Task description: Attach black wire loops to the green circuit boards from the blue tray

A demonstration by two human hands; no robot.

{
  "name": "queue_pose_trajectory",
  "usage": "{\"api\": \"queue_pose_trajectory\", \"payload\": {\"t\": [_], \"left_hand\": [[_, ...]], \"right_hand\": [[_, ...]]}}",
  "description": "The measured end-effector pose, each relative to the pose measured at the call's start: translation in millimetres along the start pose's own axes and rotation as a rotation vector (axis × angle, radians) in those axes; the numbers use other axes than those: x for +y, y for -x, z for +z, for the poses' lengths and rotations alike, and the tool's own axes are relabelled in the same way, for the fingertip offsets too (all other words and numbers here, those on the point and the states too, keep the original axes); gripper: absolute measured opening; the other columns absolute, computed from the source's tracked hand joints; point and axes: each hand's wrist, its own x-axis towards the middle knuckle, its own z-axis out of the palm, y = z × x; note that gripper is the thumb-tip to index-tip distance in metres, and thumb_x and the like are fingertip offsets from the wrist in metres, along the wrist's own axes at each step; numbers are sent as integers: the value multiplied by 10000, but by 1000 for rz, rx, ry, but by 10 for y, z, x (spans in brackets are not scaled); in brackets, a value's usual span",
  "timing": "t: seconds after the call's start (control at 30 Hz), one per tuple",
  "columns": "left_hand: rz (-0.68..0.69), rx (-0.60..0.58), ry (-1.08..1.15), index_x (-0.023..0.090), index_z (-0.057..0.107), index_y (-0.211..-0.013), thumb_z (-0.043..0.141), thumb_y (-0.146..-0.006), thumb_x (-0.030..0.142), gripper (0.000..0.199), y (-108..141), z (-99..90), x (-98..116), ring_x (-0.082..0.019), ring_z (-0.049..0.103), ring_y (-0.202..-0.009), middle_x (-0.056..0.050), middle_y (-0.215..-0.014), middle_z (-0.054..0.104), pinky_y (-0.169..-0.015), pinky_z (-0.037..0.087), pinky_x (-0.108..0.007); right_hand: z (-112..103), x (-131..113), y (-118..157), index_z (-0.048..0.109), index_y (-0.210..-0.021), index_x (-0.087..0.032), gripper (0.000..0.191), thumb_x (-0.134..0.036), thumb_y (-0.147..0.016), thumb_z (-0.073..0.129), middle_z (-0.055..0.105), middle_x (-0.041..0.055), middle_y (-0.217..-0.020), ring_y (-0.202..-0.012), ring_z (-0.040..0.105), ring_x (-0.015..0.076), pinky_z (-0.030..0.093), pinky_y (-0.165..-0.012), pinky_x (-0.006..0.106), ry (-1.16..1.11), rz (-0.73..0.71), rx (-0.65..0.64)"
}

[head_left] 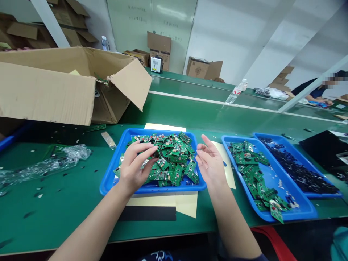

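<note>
My left hand [137,163] is over the left part of a blue tray [110,174] heaped with small green circuit boards [176,174]. Its fingers and thumb are closed on a dark green piece that looks like a circuit board [157,153], mostly hidden by the fingers. A thin black wire curves close to the fingertips. At the tray's right edge, my right hand [210,161] is open, palm turned inward and fingers apart, holding nothing.
To the right stand a blue tray [301,212] of circuit boards and another [337,195] of small black parts. An open cardboard box [46,90] rises at the left, near crumpled plastic wrap [73,154]. A bottle [236,92] stands behind; a person [312,90] sits far right.
</note>
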Motion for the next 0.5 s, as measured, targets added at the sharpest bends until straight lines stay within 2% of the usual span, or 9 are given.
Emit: {"api": "queue_pose_trajectory", "payload": {"t": [0.13, 0.3, 0.5], "left_hand": [[10, -14, 4, 225, 545, -1105, 636, -768, 113, 366, -18, 4, 27, -197, 616, -898, -60, -979, 619, -862, 512, -425], [0, -11, 17, 215, 545, -1101, 647, -759, 113, 371, -12, 4, 26, -196, 617, -886, -66, -976, 618, -863, 513, -428], [-7, -19, 32, 219, 548, -1100, 639, -770, 130, 353, 15, 12, 23, -193, 615, -885, -62, -978, 622, -862, 514, -425]], "right_hand": [[41, 3, 9, 672, -952, -287, 405, -73, -622, 578, 547, -22, -757, -492, 356, 45, 345, -433, 203, -44, 20, -49], [56, 24, 22, 704, -788, -250, 366, -37, -566, 506, 477, -51, -597, -437, 267, 32, 303, -420, 186, -179, 5, -98], [38, 37, 38, 692, -727, -220, 320, -52, -542, 492, 462, -55, -517, -439, 329, 47, 366, -455, 190, -245, -12, -128]]}}
